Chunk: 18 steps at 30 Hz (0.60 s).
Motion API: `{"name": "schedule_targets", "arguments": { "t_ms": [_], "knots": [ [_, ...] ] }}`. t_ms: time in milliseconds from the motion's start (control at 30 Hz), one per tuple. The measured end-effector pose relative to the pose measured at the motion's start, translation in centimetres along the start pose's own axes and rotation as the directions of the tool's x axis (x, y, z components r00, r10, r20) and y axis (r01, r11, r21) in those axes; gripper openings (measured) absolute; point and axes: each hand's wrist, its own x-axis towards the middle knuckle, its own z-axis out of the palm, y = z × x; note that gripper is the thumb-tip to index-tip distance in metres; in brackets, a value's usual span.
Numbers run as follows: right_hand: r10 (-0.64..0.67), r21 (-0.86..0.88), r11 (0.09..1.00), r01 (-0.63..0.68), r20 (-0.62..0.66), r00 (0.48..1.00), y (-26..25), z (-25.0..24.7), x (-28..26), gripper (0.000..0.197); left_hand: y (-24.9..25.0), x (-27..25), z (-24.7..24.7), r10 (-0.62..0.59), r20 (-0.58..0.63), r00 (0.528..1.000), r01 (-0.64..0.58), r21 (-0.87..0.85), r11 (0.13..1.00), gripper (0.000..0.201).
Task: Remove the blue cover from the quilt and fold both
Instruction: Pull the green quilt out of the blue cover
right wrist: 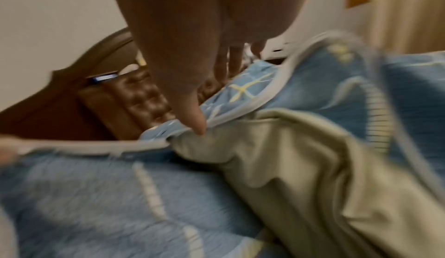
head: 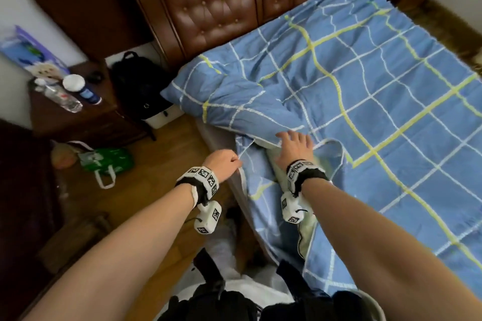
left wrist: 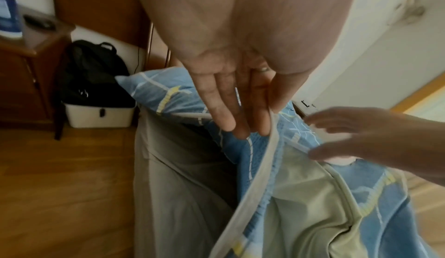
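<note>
At the near edge of the bed [head: 216, 138], we find our left hand [head: 224, 163] pinching the cover's [head: 365, 81] pale hem [left wrist: 255, 184] between thumb and straight fingers. Our right hand [head: 294, 148], fingers spread, reaches into the opening over the exposed green quilt [left wrist: 305, 191]. We judge removal just begun; next, grip the quilt and draw it out.

At the cover's opening, the left hand [head: 224, 163] pinches the blue cover's [head: 365, 91] edge at nine o'clock of the flat right hand [head: 294, 148].
</note>
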Motion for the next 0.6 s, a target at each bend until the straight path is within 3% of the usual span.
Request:
{"name": "schedule_targets", "arguments": {
  "t_ms": [67,167,233,367,433,533,600],
  "knots": [
    [-0.045,-0.025,0.999,0.046,0.037,0.998,-2.9,1.3,0.8,0.057,-0.5,-1.3,-0.8,0.026,-0.006,1.000,-0.026,0.011,1.000,0.029],
    [-0.010,-0.040,0.999,0.009,-0.035,0.999,-5.4,1.8,2.3,0.033,-1.6,-2.8,-2.1,0.082,0.011,0.997,-0.082,0.010,0.997,0.032],
    [-0.070,-0.077,0.995,0.066,-0.052,0.996,-6.2,1.3,3.8,0.023,-2.9,-3.3,-2.7,0.086,0.038,0.996,-0.085,-0.044,0.995,0.033],
    [-0.072,0.026,0.997,0.075,-0.085,0.994,-7.9,-1.5,6.3,0.024,-6.3,-1.6,-3.2,-0.121,0.070,0.990,0.125,-0.059,0.990,0.026],
    [-0.024,0.063,0.997,0.034,-0.146,0.989,-8.4,-3.4,6.7,0.033,-7.8,0.1,-2.8,-0.235,0.185,0.954,0.235,0.027,0.972,0.013],
    [0.096,0.135,0.989,-0.067,-0.225,0.970,-7.3,-6.7,7.9,0.038,-9.2,3.1,-1.5,-0.316,0.372,0.873,0.283,0.142,0.949,0.010],
    [0.134,0.169,0.981,-0.091,-0.266,0.955,-5.8,-8.3,8.8,0.037,-9.2,5.1,-1.3,-0.328,0.369,0.870,0.276,0.187,0.943,0.011]
  ]
}}
